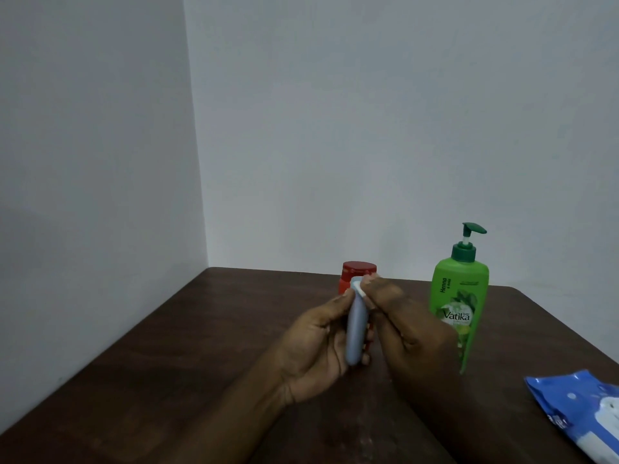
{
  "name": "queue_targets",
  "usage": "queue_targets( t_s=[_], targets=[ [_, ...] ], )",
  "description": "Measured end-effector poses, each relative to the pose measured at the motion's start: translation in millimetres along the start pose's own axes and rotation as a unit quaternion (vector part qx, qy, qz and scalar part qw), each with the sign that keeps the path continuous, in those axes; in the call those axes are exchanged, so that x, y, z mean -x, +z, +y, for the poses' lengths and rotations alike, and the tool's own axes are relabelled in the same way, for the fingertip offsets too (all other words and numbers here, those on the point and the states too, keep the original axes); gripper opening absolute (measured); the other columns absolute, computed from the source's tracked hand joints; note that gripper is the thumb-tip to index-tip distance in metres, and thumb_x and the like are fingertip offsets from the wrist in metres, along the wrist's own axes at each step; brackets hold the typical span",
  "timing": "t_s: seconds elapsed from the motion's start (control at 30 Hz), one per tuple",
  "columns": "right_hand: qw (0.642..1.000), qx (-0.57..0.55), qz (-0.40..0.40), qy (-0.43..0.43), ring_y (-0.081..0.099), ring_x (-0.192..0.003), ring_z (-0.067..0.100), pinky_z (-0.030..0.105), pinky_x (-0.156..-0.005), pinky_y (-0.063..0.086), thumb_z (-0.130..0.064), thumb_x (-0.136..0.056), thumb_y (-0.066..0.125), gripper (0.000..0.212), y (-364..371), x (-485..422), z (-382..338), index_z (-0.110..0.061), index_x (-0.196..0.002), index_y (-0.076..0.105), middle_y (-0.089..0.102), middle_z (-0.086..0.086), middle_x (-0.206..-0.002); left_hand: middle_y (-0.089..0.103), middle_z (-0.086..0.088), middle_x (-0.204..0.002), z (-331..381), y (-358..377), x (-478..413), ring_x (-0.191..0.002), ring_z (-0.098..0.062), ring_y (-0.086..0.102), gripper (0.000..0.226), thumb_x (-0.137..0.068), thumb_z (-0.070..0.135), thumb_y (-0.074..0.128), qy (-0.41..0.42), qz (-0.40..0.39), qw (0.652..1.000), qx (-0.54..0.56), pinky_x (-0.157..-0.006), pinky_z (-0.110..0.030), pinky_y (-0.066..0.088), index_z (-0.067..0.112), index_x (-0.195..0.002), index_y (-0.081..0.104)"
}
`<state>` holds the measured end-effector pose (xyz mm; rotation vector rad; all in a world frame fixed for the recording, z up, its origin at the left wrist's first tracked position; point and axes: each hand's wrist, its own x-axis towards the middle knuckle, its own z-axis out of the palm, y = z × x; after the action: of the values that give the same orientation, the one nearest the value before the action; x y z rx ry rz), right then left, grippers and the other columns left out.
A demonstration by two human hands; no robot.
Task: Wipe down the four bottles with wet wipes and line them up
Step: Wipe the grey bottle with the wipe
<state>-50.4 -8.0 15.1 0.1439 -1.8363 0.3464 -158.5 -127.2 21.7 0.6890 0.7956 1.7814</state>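
My left hand (313,346) grips a small grey-blue bottle (355,333) upright above the table, fingers curled round its body. My right hand (402,321) pinches a bit of white wet wipe (357,289) against the bottle's top. Behind my hands stands a red bottle (358,272) with a red cap, mostly hidden. To the right a green pump bottle (460,303) stands upright on the table. A fourth bottle is not in view.
The dark wooden table (201,346) sits in a corner between two pale walls. A blue pack of wet wipes (582,410) lies at the table's right edge, partly cut off by the frame.
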Motion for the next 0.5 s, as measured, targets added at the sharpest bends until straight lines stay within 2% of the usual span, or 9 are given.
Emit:
queue_targets(
  t_s=[0.07,0.13,0.17,0.23,0.3,0.33,0.4,0.47,0.5],
  targets=[
    [0.999,0.009,-0.037,-0.021,0.05,-0.14,0.008,0.031,-0.111,0.044,-0.006,-0.096,0.051,0.041,5.6,2.0,-3.4,-0.014,-0.134,0.064,0.059,-0.001,-0.143,0.065,-0.015,-0.116,2.5,0.6,0.9,-0.102,-0.026,0.059,0.05,-0.09,0.032,0.072,0.007,-0.009,0.999,0.04,-0.088,-0.039,0.048,0.007,-0.133,0.066],
    [0.996,0.013,-0.07,-0.048,0.041,-0.146,0.004,0.026,-0.117,0.036,-0.003,-0.094,0.057,0.042,11.8,6.2,-5.5,-0.01,-0.134,0.066,0.057,0.0,-0.146,0.068,-0.015,-0.119,7.5,-2.0,3.4,-0.112,-0.024,0.059,0.043,-0.095,0.025,0.065,0.001,-0.01,0.993,0.121,-0.11,-0.037,0.04,0.002,-0.131,0.067],
    [0.994,0.015,-0.092,-0.065,0.038,-0.147,0.003,0.023,-0.12,0.03,0.003,-0.09,0.062,0.046,14.1,8.6,-6.5,-0.01,-0.134,0.066,0.055,-0.001,-0.146,0.067,-0.014,-0.118,10.1,-3.8,3.5,-0.113,-0.023,0.059,0.042,-0.098,0.023,0.063,0.003,-0.003,0.989,0.147,-0.116,-0.037,0.036,-0.001,-0.133,0.065],
    [0.984,0.008,-0.14,-0.109,0.039,-0.148,0.009,0.027,-0.121,0.032,0.012,-0.084,0.065,0.059,17.7,12.6,-7.4,-0.01,-0.138,0.063,0.052,0.0,-0.149,0.063,-0.013,-0.111,15.5,-6.0,4.8,-0.105,-0.021,0.059,0.045,-0.102,0.027,0.058,0.017,0.033,0.988,0.151,-0.115,-0.037,0.036,-0.003,-0.135,0.062],
    [0.973,0.0,-0.176,-0.15,0.042,-0.147,0.015,0.036,-0.117,0.041,0.007,-0.093,0.056,0.052,16.9,13.0,-7.1,-0.011,-0.141,0.06,0.052,0.004,-0.152,0.061,-0.012,-0.103,20.4,-7.1,5.3,-0.095,-0.021,0.058,0.052,-0.103,0.033,0.053,0.036,0.067,0.985,0.154,-0.119,-0.036,0.032,-0.004,-0.138,0.06],
    [0.968,-0.005,-0.193,-0.161,0.042,-0.147,0.017,0.037,-0.115,0.044,0.001,-0.096,0.053,0.047,14.9,12.7,-7.5,-0.011,-0.142,0.06,0.053,0.006,-0.152,0.062,-0.011,-0.102,22.7,-6.6,5.6,-0.092,-0.021,0.058,0.054,-0.103,0.035,0.051,0.041,0.074,0.983,0.162,-0.119,-0.037,0.031,-0.003,-0.141,0.059],
    [0.959,-0.015,-0.212,-0.186,0.044,-0.146,0.015,0.033,-0.115,0.043,-0.003,-0.095,0.06,0.046,8.5,11.3,-9.4,-0.012,-0.14,0.062,0.056,0.009,-0.149,0.063,-0.009,-0.102,27.0,-6.4,7.0,-0.09,-0.021,0.06,0.054,-0.101,0.035,0.052,0.05,0.076,0.98,0.176,-0.111,-0.038,0.04,-0.001,-0.141,0.059],
    [0.965,-0.016,-0.183,-0.186,0.049,-0.142,0.01,0.027,-0.117,0.04,-0.004,-0.093,0.065,0.043,2.0,9.9,-13.8,-0.011,-0.135,0.066,0.06,0.007,-0.144,0.065,-0.01,-0.099,29.7,-7.7,7.3,-0.089,-0.022,0.061,0.055,-0.096,0.034,0.055,0.071,0.078,0.979,0.174,-0.103,-0.038,0.044,-0.002,-0.139,0.061],
    [0.977,-0.018,-0.143,-0.159,0.052,-0.139,0.008,0.027,-0.116,0.039,-0.004,-0.094,0.064,0.04,-0.8,8.7,-15.6,-0.012,-0.133,0.067,0.062,0.004,-0.142,0.066,-0.011,-0.099,30.0,-9.2,7.2,-0.089,-0.022,0.062,0.055,-0.094,0.033,0.056,0.082,0.079,0.979,0.169,-0.1,-0.038,0.047,-0.002,-0.137,0.062]
  ],
)
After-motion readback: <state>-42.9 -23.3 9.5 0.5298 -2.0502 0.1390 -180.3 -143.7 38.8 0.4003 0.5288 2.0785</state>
